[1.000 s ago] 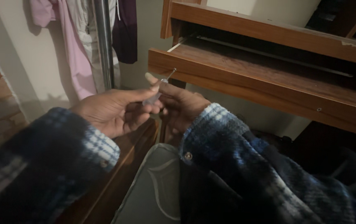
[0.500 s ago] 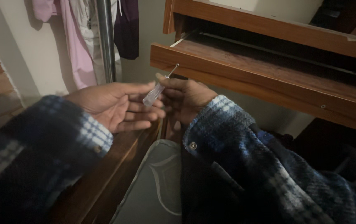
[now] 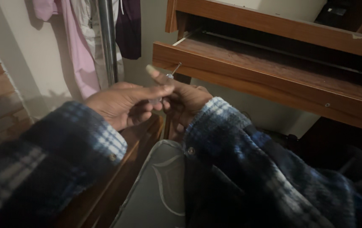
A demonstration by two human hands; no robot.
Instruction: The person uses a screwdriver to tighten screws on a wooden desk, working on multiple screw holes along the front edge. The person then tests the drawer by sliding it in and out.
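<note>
Left hand [image 3: 124, 101] and right hand [image 3: 187, 99] meet on a small screwdriver [image 3: 169, 78], tip raised, before an open wooden drawer [image 3: 273, 78]; clothes [image 3: 77, 46] hang at left.

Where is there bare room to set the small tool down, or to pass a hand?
Free: the pulled-out drawer, its wood floor bare from the front edge back to the dark rail. Also the grey cushion below the wrists. Crowded: left hand and right hand meet around the tool; clothes and pole fill the left.

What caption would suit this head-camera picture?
Both hands, left hand and right hand, pinch a small screwdriver before an open wooden drawer.
</note>
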